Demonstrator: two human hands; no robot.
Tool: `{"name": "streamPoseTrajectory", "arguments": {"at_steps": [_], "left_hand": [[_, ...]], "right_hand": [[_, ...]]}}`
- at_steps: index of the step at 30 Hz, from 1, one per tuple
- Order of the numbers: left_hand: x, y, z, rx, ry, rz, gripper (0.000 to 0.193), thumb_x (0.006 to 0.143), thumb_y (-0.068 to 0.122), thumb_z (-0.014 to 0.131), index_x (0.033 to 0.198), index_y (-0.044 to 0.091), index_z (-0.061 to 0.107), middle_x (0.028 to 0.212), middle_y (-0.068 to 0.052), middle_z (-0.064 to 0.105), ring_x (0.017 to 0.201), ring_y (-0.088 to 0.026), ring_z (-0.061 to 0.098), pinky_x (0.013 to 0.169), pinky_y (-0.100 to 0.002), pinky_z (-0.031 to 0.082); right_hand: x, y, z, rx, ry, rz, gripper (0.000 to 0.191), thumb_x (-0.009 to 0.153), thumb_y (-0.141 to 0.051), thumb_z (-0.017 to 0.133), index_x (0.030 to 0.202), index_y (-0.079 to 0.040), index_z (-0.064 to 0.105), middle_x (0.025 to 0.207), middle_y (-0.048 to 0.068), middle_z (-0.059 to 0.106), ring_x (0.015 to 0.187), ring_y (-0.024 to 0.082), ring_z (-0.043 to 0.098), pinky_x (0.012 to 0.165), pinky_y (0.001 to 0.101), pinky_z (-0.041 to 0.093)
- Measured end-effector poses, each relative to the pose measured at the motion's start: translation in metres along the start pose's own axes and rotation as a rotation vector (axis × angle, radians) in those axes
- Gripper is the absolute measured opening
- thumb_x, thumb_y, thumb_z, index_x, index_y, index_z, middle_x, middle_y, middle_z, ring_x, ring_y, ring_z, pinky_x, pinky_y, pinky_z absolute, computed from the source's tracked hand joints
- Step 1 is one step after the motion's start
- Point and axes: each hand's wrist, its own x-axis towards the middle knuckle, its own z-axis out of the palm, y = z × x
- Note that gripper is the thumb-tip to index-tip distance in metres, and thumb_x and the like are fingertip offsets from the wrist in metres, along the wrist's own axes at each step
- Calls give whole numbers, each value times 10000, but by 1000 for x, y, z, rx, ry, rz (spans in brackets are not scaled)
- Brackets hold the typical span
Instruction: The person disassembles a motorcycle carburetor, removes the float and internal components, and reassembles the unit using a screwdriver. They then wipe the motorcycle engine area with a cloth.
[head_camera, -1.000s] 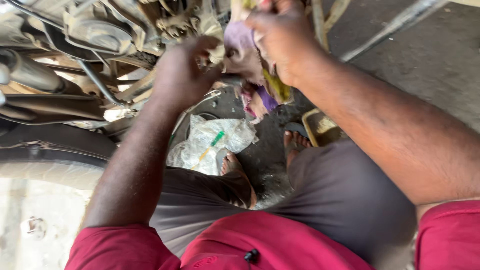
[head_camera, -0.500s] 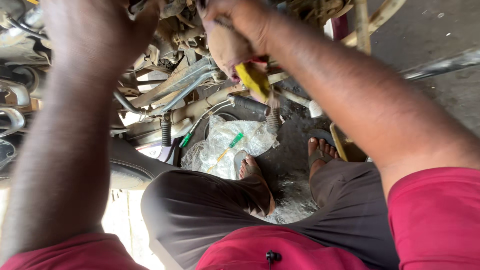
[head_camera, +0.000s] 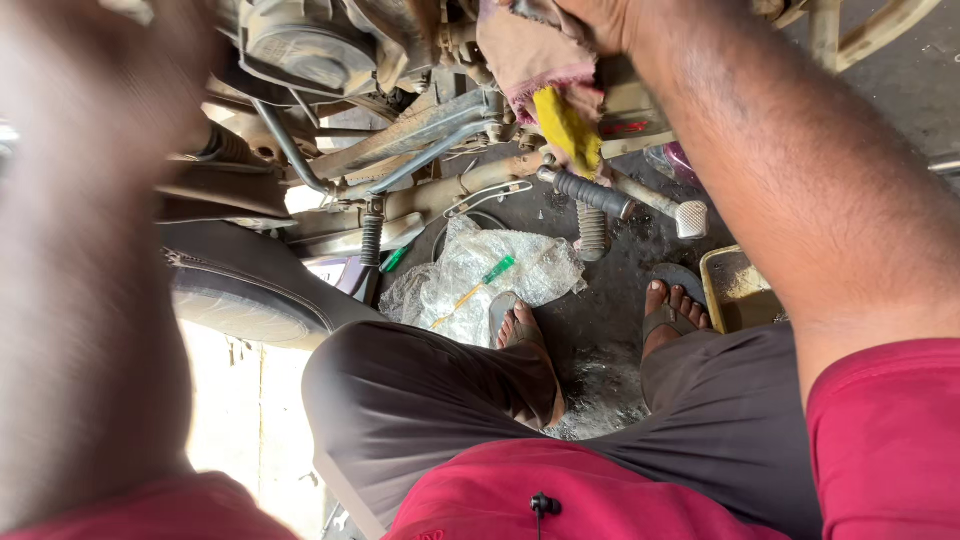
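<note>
Right hand (head_camera: 600, 15) clamps a pink-and-yellow rag (head_camera: 535, 70) against the motorcycle frame (head_camera: 420, 125); left hand (head_camera: 100, 90) blurred, grip indeterminate.

Grimy dark floor (head_camera: 600, 330), sunlit patch (head_camera: 225, 400)

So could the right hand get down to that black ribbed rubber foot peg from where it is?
Probably yes: the right hand grips a pink and yellow rag just above the black ribbed rubber foot peg, and nothing lies between them.
</note>
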Motion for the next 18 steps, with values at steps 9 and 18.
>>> {"name": "streamPoseTrajectory", "arguments": {"at_steps": [9,18], "left_hand": [[-190,55,33,-223,-154,-454,390,926,210,811,1239,46,645,729,-28,630,604,-117,592,535,-278,458],[-376,59,64,-1064,426,-1493,347,964,51,574,1302,-24,586,798,5,549,638,-55,456,549,-188,371]], "right_hand": [[8,9,14,33,18,-84,333,822,-299,753,1017,-55,637,945,136,681,839,286,711,771,455,648],[18,-6,4,59,-3,-143,273,859,-269,741,1004,-62,637,946,126,680,855,287,713,819,465,648]]}}
